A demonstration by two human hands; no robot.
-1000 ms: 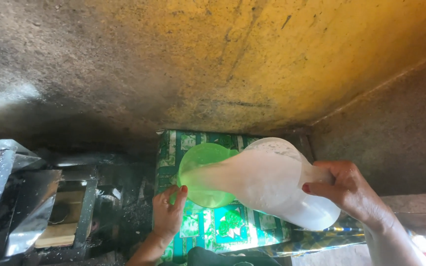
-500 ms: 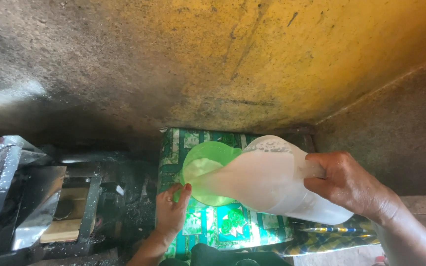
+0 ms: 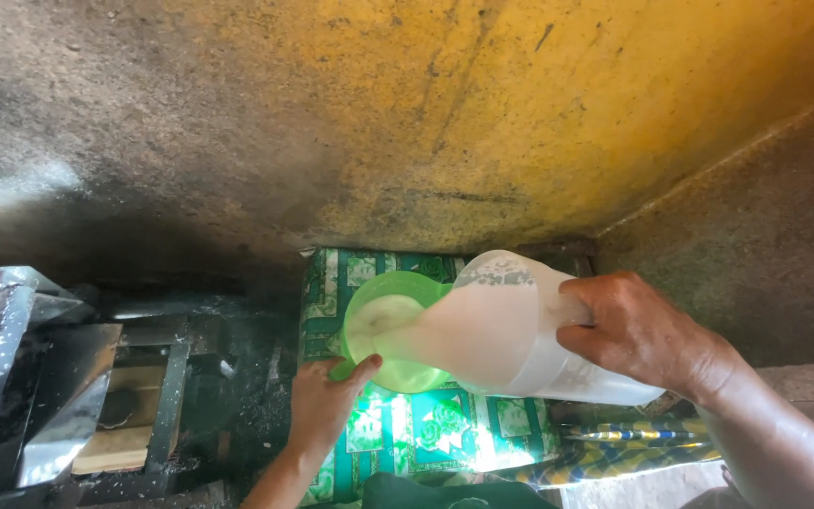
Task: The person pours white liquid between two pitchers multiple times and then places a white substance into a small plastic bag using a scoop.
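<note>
One head-worn view looks steeply down from close above, facing a stained yellow wall (image 3: 482, 123); hands enter from the frame's bottom edge.
</note>
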